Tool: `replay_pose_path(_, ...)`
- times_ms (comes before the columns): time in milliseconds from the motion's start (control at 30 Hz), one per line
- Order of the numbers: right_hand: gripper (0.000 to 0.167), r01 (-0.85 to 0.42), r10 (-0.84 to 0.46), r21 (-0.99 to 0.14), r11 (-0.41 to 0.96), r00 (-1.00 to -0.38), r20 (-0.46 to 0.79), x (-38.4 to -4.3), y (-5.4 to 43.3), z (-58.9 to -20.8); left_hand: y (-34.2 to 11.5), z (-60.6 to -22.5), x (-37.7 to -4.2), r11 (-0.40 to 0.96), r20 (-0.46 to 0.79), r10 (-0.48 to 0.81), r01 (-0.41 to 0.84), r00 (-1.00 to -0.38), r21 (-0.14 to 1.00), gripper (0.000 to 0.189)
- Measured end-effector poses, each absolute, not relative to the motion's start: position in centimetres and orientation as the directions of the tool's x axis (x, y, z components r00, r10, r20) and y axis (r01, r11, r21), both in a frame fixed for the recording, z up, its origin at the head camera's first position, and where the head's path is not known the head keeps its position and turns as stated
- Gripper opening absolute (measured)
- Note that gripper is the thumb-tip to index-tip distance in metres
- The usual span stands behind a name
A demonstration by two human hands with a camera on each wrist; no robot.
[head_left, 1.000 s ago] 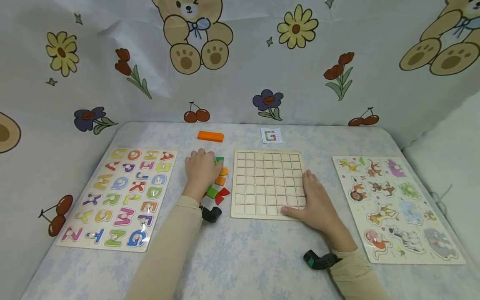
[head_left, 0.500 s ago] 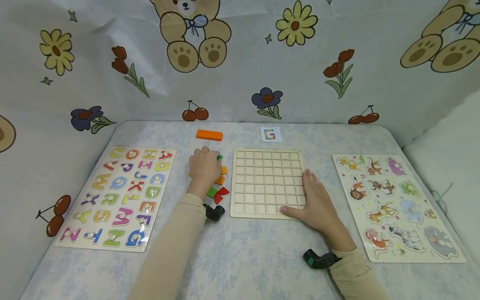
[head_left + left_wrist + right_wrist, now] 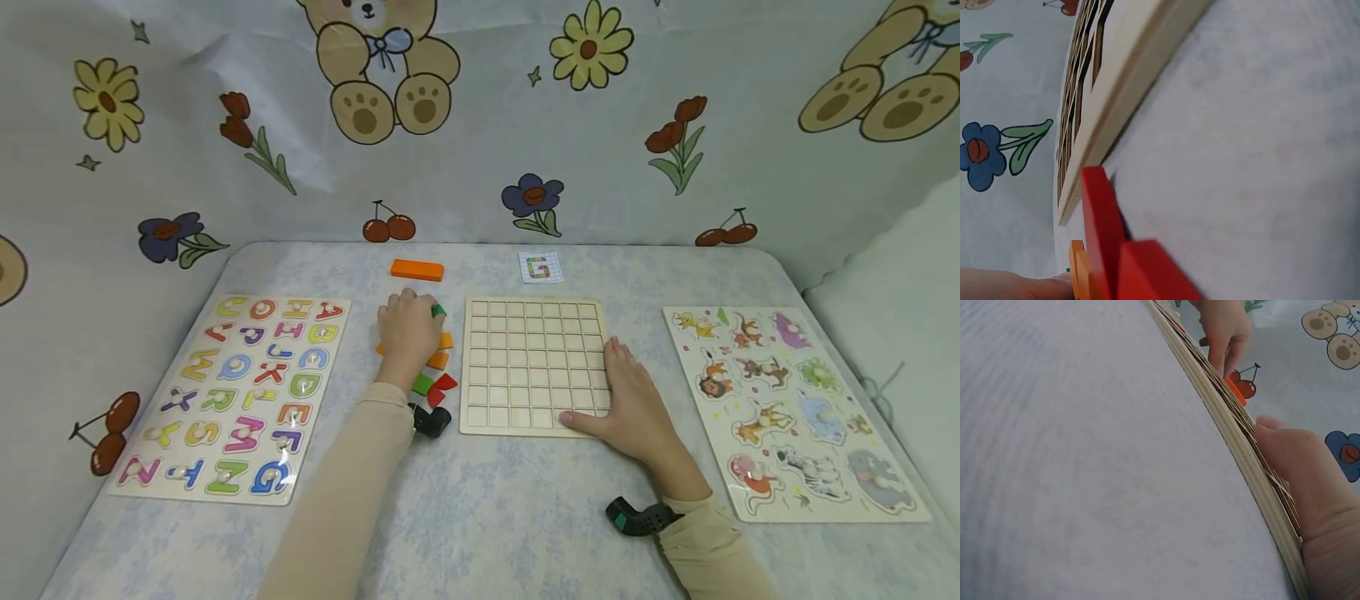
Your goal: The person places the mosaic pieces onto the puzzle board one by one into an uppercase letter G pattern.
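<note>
My left hand (image 3: 408, 332) is over a small pile of coloured blocks, left of the grid board. Its fingers pinch a green block (image 3: 438, 309), mostly hidden by the hand. Close by lie orange blocks (image 3: 438, 360), another green block (image 3: 423, 383) and red blocks (image 3: 446, 382); the red block (image 3: 1101, 225) looms large in the left wrist view. My right hand (image 3: 637, 404) rests at the right front corner of the wooden grid board (image 3: 534, 427), fingers straight along its side. The thumb (image 3: 1294, 456) lies over the board's edge in the right wrist view.
An alphabet puzzle board (image 3: 236, 400) lies at the left and an animal puzzle board (image 3: 795, 417) at the right. At the back are a long orange block (image 3: 417, 270) and a small pattern card (image 3: 540, 268). A printed cloth (image 3: 480, 125) hangs behind the table.
My left hand has shifted slightly right and away from me over the blocks, and the green block has moved slightly with its fingers. The right hand holds its place at the board.
</note>
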State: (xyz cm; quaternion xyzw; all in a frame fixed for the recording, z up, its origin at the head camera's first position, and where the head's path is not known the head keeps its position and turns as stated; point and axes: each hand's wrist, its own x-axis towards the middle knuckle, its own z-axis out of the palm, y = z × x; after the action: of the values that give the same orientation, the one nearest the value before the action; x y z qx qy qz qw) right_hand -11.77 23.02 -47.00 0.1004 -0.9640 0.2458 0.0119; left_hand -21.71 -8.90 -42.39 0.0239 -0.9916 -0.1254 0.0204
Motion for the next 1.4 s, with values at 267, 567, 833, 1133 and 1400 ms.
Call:
replay_pose_path(267,0.137,-0.196,-0.183,-0.476,0.858,-0.98,0.073,-11.7,23.2,-47.1,-8.5,-42.5,-22.1,0.947,0.056,-0.005,0.013,-0.998,0.32,0.019)
replay_pose_path(567,0.138,-0.19,-0.181,-0.469,0.862,-0.981,0.066,-11.8,23.3,-47.2,-8.6,-42.6,-22.3,0.93,0.079,0.034,0.06,-0.996,0.362,0.012)
replay_pose_path(833,0.139,-0.193,-0.186,-0.46,0.867,-0.981,0.06,-11.9,23.3,-47.0,-8.5,-42.5,-22.8,0.72,-0.091,0.106,0.013,-0.99,0.694,0.019)
replay_pose_path(1133,0.141,-0.197,-0.197,-0.458,0.867,-0.979,0.049,-11.9,23.3,-46.9,-5.4,-41.0,-22.6,0.643,-0.153,0.226,0.03,-0.962,0.765,0.022)
replay_pose_path(1400,0.141,-0.202,-0.202,-0.466,0.861,-0.978,0.051,-11.9,23.1,-46.8,-1.7,-40.9,-22.7,0.617,-0.119,0.319,0.11,-0.94,0.779,0.012)
